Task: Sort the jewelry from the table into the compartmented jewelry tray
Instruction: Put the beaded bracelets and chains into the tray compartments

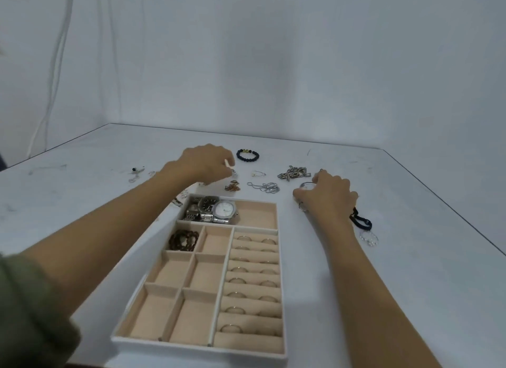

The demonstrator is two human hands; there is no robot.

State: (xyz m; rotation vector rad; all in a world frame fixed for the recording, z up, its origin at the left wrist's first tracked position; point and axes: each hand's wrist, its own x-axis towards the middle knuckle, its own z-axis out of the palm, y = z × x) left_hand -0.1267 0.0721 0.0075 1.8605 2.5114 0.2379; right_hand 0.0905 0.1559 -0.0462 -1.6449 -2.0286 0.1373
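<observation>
Head view: the jewelry tray (197, 350) sits in front of you at the near edge of the table (410, 258), long side running away from you, so both arms can reach past it to the loose pieces beyond. It is already partly sorted by kind. The watches (216, 210) are in the wide far compartment, a brown bead bracelet (183, 239) is in the far-left square, and the rings (241, 271) are slotted down the right-hand rolls. The other squares are bare, so there is room for chains and bracelets. Your left hand (205, 162) is just past the tray's far-left corner, fingers bunched and pinching a small silver piece (233, 172) that is too small to identify. It hangs over a coppery chain (232, 186). Your right hand (328, 195) is off the far-right corner, fingers curled, with thumb and forefinger seemingly pinching a pale hoop (307, 186) low against the table. Between your hands lie a thin silver chain (264, 187) and a heavy link chain (294, 173). A dark bead bracelet (247, 155) lies farther back. A black cord bracelet (361, 221) and a clear bead bracelet (369, 239) lie toward the right edge, and small bits (135, 173) toward the left.
</observation>
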